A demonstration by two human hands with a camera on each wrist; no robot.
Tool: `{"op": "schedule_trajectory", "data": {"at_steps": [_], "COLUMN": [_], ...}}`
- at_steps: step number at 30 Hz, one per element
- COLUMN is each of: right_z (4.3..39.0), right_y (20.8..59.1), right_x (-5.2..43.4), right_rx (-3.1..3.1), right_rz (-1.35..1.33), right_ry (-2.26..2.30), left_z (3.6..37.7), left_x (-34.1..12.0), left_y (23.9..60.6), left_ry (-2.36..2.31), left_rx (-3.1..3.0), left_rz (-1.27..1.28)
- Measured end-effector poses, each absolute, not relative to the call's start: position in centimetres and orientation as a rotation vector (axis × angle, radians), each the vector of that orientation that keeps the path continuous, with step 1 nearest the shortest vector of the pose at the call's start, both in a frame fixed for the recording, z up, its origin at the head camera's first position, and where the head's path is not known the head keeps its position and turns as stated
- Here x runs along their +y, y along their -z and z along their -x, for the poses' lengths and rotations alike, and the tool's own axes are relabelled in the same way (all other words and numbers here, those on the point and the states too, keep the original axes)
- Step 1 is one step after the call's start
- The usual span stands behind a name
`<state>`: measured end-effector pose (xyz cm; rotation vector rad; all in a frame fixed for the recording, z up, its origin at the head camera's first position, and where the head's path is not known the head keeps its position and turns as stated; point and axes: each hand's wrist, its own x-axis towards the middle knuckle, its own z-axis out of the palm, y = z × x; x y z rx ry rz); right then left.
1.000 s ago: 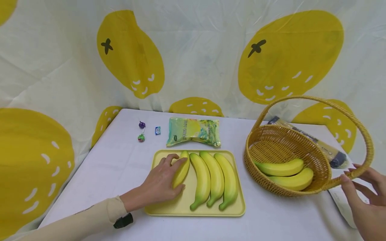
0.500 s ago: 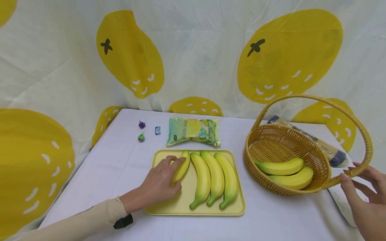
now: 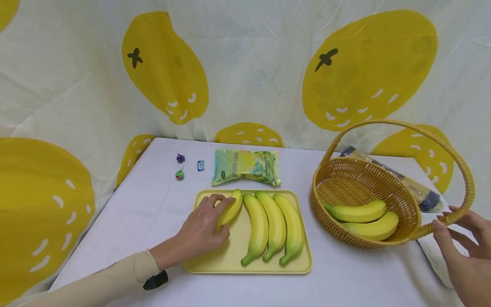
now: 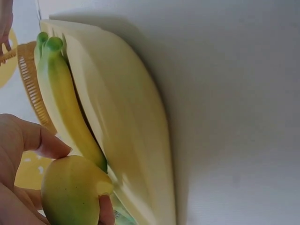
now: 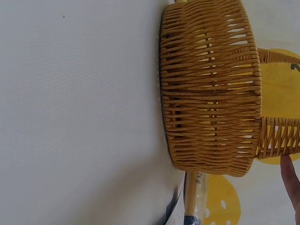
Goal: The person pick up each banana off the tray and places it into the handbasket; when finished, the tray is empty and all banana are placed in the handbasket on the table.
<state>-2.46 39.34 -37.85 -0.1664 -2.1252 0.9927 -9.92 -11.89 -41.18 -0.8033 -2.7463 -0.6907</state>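
My left hand (image 3: 201, 226) grips the leftmost banana (image 3: 233, 209) over the pale yellow tray (image 3: 235, 260), thumb on the near side and fingers across its far side. The left wrist view shows that banana's rounded end (image 4: 70, 192) between thumb and fingers; in the head view the palm hides its lower part. Beside it on the tray lie three more green-tipped bananas (image 3: 276, 226) in a row. At the right, my right hand (image 3: 469, 260) pinches the base of the handle (image 3: 469, 187) of a wicker basket (image 3: 324, 226). Two bananas (image 3: 360, 213) lie inside the basket.
Behind the tray is a green-yellow packet (image 3: 245, 167). Two lollipops (image 3: 180, 175) and a small blue wrapped sweet (image 3: 200, 166) lie to its left. A long dark-ended package (image 3: 422, 192) sits behind the basket, and a white object (image 3: 433, 260) is partly under the right hand.
My left thumb and fingers have drawn in closer around the leftmost banana, which has shifted and tilted slightly. The right hand and basket have stayed in place.
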Motion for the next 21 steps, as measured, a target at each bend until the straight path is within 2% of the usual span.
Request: {"op": "schedule_trajectory", "data": {"at_steps": [12,21], "right_z": [2.5,2.4], "right_y": [37.7,37.5], "right_x": [39.1,39.2], "right_rx": [-2.127,-2.124], "right_rz": [0.185,0.178], "right_ry": [-0.987,-0.996], "left_z": [10.8,10.7], "left_x": [-10.6,-8.3], "left_y": [39.8,39.2], "left_ry": [0.692,0.840], "left_rx": [-2.649,-2.582], "left_rz": [0.861,1.044]}}
